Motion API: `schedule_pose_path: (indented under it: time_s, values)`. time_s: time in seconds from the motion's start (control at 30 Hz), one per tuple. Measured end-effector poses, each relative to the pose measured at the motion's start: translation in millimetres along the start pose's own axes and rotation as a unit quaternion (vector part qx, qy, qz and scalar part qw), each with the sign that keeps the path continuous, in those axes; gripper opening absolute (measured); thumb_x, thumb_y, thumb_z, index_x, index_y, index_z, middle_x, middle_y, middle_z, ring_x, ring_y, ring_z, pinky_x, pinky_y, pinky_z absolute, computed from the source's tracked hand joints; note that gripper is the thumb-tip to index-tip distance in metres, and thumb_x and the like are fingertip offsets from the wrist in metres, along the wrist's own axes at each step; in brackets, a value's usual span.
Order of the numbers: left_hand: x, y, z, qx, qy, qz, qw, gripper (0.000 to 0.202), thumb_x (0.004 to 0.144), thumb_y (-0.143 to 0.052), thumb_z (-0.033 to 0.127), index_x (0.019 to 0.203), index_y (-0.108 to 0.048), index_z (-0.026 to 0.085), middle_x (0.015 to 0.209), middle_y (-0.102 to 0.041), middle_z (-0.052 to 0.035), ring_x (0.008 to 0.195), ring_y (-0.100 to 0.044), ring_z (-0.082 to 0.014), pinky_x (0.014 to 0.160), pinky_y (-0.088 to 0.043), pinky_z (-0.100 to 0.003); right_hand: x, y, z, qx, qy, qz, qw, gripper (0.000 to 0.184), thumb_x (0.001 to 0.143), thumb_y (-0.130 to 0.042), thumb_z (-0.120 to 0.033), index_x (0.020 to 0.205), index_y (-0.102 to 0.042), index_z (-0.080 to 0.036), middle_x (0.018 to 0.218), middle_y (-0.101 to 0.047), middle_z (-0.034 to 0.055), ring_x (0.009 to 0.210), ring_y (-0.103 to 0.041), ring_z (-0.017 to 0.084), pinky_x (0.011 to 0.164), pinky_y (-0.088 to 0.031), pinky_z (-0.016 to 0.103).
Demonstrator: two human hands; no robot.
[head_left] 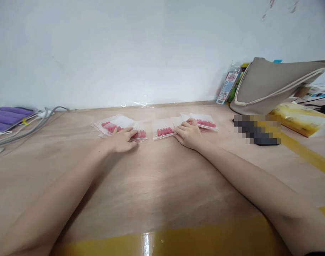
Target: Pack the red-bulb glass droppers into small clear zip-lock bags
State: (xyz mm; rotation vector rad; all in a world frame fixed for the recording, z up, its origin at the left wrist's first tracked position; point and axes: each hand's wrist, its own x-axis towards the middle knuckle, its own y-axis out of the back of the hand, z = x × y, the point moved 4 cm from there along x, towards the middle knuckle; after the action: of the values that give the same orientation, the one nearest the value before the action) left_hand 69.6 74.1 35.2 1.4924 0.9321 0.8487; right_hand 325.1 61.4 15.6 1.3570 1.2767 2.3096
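Note:
Several small clear zip bags with red pieces inside lie in a row on a wooden table (151, 177) near the wall. My left hand (123, 139) rests palm down on the left pile of bags (111, 125), fingers stretched toward a bag (140, 134) at its right end. My right hand (188, 133) lies on the right group, fingers curled over the edge of a bag (205, 123), with another bag (163, 131) just to its left.
A grey bag with a cord handle (269, 83) stands at the back right, a bottle (228, 87) behind it. A yellow packet (302, 119) and a dark flat object (266, 139) lie to the right. Purple rollers (7, 115) and cables (31, 124) sit far left. Yellow tape (151, 241) marks the near edge.

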Motion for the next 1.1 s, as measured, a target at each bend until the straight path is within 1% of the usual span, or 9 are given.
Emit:
schedule_pose_path:
  time_s: [0.03, 0.1, 0.13, 0.2, 0.27, 0.37, 0.67, 0.93, 1.1]
  values:
    - [1.4, 4.1, 8.5, -0.019, -0.014, 0.016, 1.0, 0.05, 0.081, -0.045, 0.031, 0.129, -0.048, 0.018, 0.138, -0.043, -0.0133, 0.125, -0.041, -0.0342, 0.101, -0.026, -0.06, -0.1, 0.4, -0.7, 0.0, -0.003, -0.001, 1.0, 0.021, 0.088, -0.049, -0.025, 0.083, -0.068, -0.018, 0.075, -0.07, 0.0034, 0.078, -0.051, 0.018, 0.086, -0.021, 0.038]
    - [5.6, 12.9, 34.2, -0.056, -0.069, 0.122, 0.989, 0.047, 0.08, -0.049, 0.034, 0.123, -0.054, 0.018, 0.134, -0.048, -0.0116, 0.122, -0.045, -0.0302, 0.103, -0.027, -0.054, -0.5, 1.1, -2.0, -0.003, -0.005, -0.004, 1.0, 0.022, 0.087, -0.048, -0.024, 0.08, -0.067, -0.017, 0.074, -0.069, 0.0036, 0.078, -0.051, 0.018, 0.087, -0.021, 0.038]
    - [8.2, 14.7, 49.4, -0.071, -0.102, 0.176, 0.976, 0.041, 0.081, -0.049, 0.036, 0.116, -0.059, 0.018, 0.125, -0.055, -0.01, 0.116, -0.049, -0.0271, 0.104, -0.029, -0.049, -0.9, 1.3, -2.5, -0.007, -0.006, -0.005, 1.0, 0.023, 0.088, -0.047, -0.023, 0.078, -0.066, -0.016, 0.073, -0.069, 0.0036, 0.077, -0.051, 0.018, 0.087, -0.021, 0.038]
    - [16.3, 11.2, 78.7, -0.083, -0.152, 0.242, 0.955, 0.033, 0.081, -0.053, 0.035, 0.105, -0.064, 0.016, 0.106, -0.064, -0.0086, 0.101, -0.057, -0.0233, 0.095, -0.039, -0.039, -1.9, 1.6, -3.1, -0.014, -0.007, -0.004, 1.0, 0.024, 0.088, -0.045, -0.022, 0.077, -0.066, -0.016, 0.074, -0.069, 0.0035, 0.077, -0.051, 0.018, 0.086, -0.022, 0.038]
    - [27.4, 3.5, 101.9, -0.07, -0.178, 0.271, 0.943, 0.025, 0.081, -0.055, 0.03, 0.1, -0.065, 0.017, 0.098, -0.066, -0.007, 0.094, -0.06, -0.0218, 0.088, -0.042, -0.036, -2.8, 1.5, -3.0, -0.018, -0.01, -0.002, 1.0, 0.024, 0.088, -0.044, -0.021, 0.078, -0.065, -0.016, 0.075, -0.069, 0.0039, 0.077, -0.051, 0.018, 0.085, -0.023, 0.038]
    - [43.1, -4.7, 119.6, -0.048, -0.183, 0.288, 0.939, 0.017, 0.08, -0.055, 0.021, 0.093, -0.066, 0.016, 0.092, -0.068, -0.0061, 0.088, -0.061, -0.0212, 0.083, -0.042, -0.035, -3.0, 1.1, -2.8, -0.021, -0.013, -0.007, 1.0, 0.023, 0.088, -0.044, -0.02, 0.08, -0.065, -0.016, 0.076, -0.068, 0.0047, 0.079, -0.05, 0.019, 0.083, -0.023, 0.038]
    - [55.7, -7.8, 121.0, -0.022, -0.175, 0.318, 0.931, 0.016, 0.081, -0.05, 0.016, 0.077, -0.066, 0.014, 0.076, -0.067, -0.0077, 0.077, -0.061, -0.0214, 0.078, -0.041, -0.036, 2.5, 1.6, -5.9, -0.045, -0.007, -0.004, 0.999, 0.025, 0.088, -0.042, -0.021, 0.075, -0.062, -0.013, 0.074, -0.065, 0.0076, 0.081, -0.048, 0.02, 0.081, -0.023, 0.038]
    - [54.7, -8.3, 119.7, -0.011, -0.192, 0.343, 0.92, 0.017, 0.082, -0.049, 0.015, 0.075, -0.064, 0.015, 0.072, -0.065, -0.0066, 0.073, -0.06, -0.0198, 0.076, -0.04, -0.035, 2.2, 1.8, -6.4, -0.048, -0.001, -0.009, 0.999, 0.024, 0.088, -0.042, -0.02, 0.076, -0.062, -0.014, 0.073, -0.064, 0.0061, 0.08, -0.047, 0.019, 0.082, -0.022, 0.039]
    - [48.5, -6.7, 112.9, 0.001, -0.198, 0.354, 0.914, 0.021, 0.086, -0.045, 0.017, 0.073, -0.062, 0.015, 0.073, -0.065, -0.0057, 0.073, -0.059, -0.0182, 0.086, -0.039, -0.038, -1.8, 3.6, -4.6, -0.041, -0.006, 0.003, 0.999, 0.022, 0.086, -0.043, -0.017, 0.076, -0.062, -0.016, 0.073, -0.065, 0.0048, 0.08, -0.047, 0.019, 0.085, -0.021, 0.04]
